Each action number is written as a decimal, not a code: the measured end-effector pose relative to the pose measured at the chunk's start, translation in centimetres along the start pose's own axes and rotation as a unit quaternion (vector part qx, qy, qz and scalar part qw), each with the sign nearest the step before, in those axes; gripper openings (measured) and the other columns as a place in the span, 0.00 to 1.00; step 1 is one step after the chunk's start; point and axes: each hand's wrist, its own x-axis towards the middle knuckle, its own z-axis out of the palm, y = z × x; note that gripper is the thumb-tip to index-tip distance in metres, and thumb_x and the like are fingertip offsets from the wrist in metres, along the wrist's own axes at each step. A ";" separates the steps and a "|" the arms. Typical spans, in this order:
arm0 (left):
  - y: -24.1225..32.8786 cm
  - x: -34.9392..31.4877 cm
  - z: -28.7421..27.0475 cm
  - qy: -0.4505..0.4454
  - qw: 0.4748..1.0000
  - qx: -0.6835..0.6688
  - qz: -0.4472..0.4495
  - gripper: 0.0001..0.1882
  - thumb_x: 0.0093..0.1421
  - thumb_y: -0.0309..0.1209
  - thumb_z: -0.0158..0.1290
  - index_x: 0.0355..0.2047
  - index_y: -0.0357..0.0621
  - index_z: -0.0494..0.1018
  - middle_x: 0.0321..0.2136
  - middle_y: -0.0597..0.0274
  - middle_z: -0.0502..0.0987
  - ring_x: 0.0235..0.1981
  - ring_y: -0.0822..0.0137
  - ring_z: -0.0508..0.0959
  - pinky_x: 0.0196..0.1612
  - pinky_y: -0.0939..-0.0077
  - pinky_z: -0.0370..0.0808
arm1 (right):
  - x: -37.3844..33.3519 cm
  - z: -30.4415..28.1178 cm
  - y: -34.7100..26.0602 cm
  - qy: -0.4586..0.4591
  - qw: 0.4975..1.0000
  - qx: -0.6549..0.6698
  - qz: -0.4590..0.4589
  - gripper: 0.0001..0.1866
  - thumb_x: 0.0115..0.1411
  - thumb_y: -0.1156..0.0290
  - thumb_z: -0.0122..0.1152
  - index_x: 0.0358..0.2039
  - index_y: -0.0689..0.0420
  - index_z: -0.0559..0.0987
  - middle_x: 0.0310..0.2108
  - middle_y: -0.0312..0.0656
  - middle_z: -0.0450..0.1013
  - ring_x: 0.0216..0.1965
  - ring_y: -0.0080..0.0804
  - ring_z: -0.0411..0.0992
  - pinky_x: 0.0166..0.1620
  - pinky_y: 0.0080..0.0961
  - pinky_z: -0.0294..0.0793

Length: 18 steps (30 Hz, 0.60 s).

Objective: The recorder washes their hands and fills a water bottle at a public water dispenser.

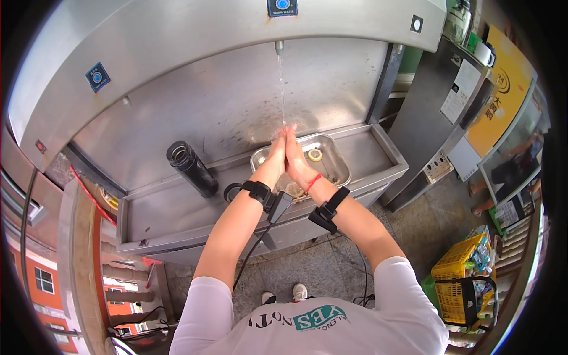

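Note:
My left hand [274, 158] and my right hand [296, 157] are pressed palm to palm, fingers stretched out. A thin stream of water [281, 89] falls from the metal spout [279, 47] onto the fingertips. Both hands are over a rectangular metal basin [345, 168] set in the steel counter; neither grips an object. Inside the basin lies a small pale yellow ring-shaped piece [315, 155]. To the left stands a black bottle [192, 168] without a cap, and a round black item [232, 192], partly behind my left wrist, lies beside it.
The steel dispenser housing [195, 35] overhangs the counter [160, 213]. Cables [248, 254] hang from my wrist straps. At right are a grey metal cabinet [414, 130] and, on the floor, a yellow crate [458, 272] of bottles. People's limbs show at the far right.

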 end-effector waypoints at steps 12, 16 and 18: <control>-0.6 -6.5 7.3 -0.123 0.912 0.315 0.232 0.30 0.67 0.52 0.32 0.63 0.50 0.57 0.65 0.51 0.52 0.67 0.56 0.49 0.66 0.68 0.45 | 10.1 -14.3 3.7 0.063 0.987 0.142 0.044 0.38 0.62 0.35 0.37 0.54 0.59 0.64 0.52 0.45 0.65 0.49 0.39 0.62 0.54 0.40 0.64; 2.4 -0.4 -5.0 -0.081 0.981 0.169 0.045 0.29 0.67 0.47 0.32 0.64 0.48 0.57 0.63 0.52 0.57 0.65 0.62 0.54 0.65 0.69 0.50 | 5.1 1.9 2.0 0.075 0.980 0.101 0.154 0.42 0.64 0.37 0.32 0.60 0.65 0.58 0.61 0.51 0.57 0.58 0.42 0.59 0.61 0.38 0.56; 0.0 -7.2 4.6 -0.055 0.952 0.269 0.136 0.28 0.67 0.47 0.31 0.63 0.47 0.58 0.61 0.52 0.61 0.62 0.62 0.60 0.61 0.70 0.57 | 4.6 -5.7 -0.6 0.139 0.985 0.055 0.084 0.43 0.63 0.36 0.29 0.59 0.66 0.59 0.61 0.53 0.57 0.58 0.44 0.59 0.61 0.39 0.55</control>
